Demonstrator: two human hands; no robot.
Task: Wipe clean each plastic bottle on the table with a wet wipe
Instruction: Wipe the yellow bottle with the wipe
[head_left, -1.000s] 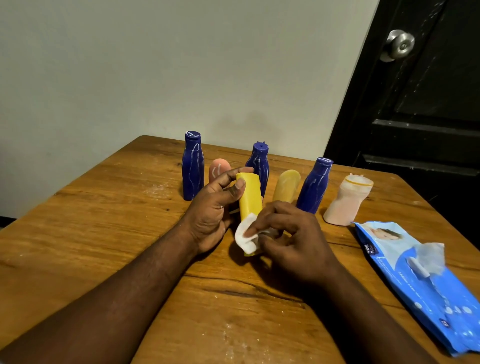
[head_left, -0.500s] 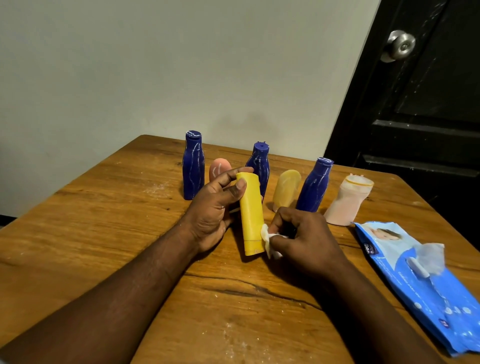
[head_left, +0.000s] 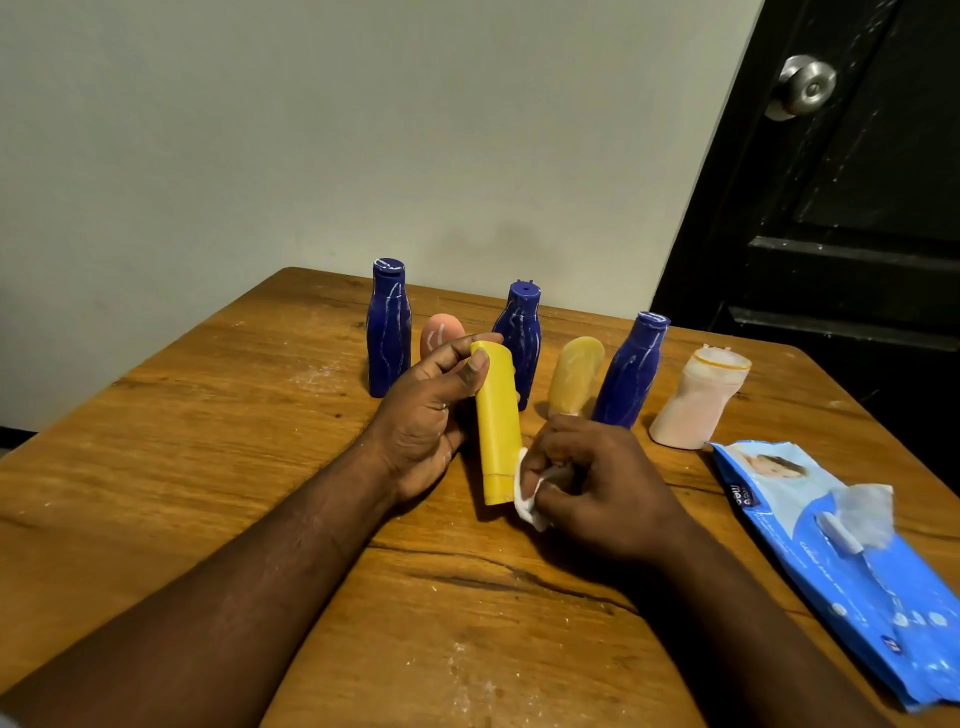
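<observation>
Yellow tube bottle (head_left: 497, 415) held upright over the desk (head_left: 208, 467); wet wipe (head_left: 525, 496) pressed to its lower end.
Its long axis runs 12 to 6 o'clock; the top is gripped by the left hand (head_left: 431, 415) from 9 o'clock; the wipe is pinched in the curled right hand (head_left: 597, 483), touching the tube from 3 o'clock; the next stroke is judged to run upward along that axis.

The scene is dimly lit; soft shadows are cast on the table (head_left: 171, 467); lines at the right edge are skewed
</observation>
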